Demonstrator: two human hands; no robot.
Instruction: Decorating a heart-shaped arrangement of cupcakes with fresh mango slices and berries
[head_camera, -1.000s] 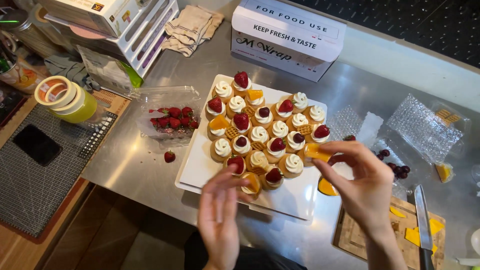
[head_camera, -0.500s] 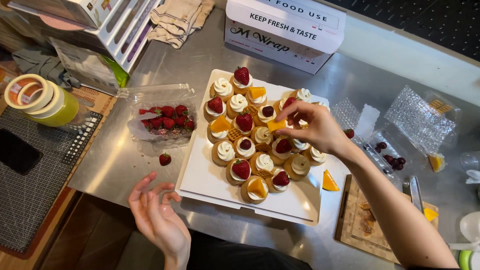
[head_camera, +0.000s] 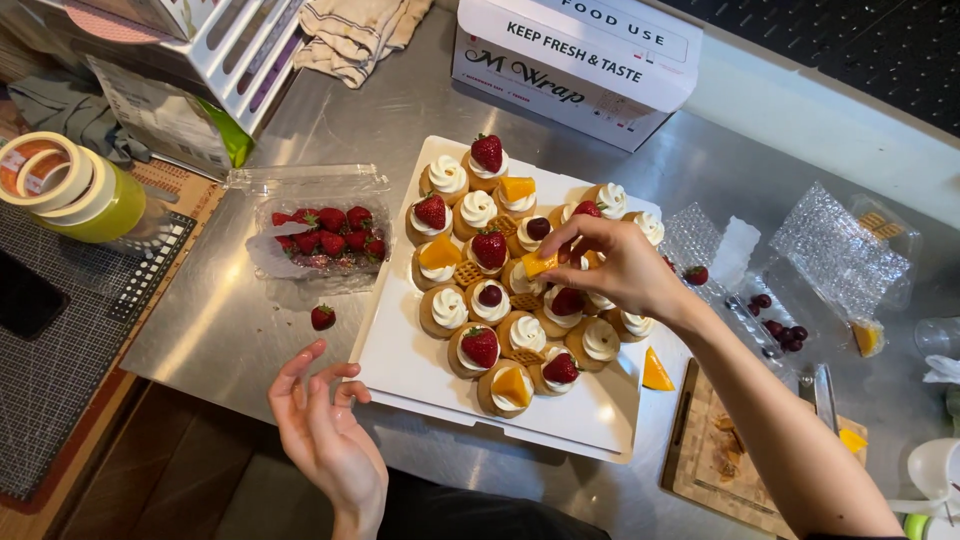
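Observation:
A white tray on the steel counter carries several small tarts topped with cream swirls, strawberries, orange fruit wedges or dark cherries. My right hand reaches over the middle of them and pinches an orange fruit wedge just above a cream-topped tart. My left hand hovers with loose, spread fingers at the tray's near left corner and holds nothing. A clear plastic box of strawberries sits left of the tray, with one loose strawberry on the counter beside it.
A white cardboard box stands behind the tray. Right of the tray lie an orange wedge, a wooden cutting board with a knife, cherries in a clear pack and bubble wrap. Tape rolls sit far left.
My right hand carried the orange wedge from the tray's right side over the middle tarts. My left hand drew back off the tray to its near left corner.

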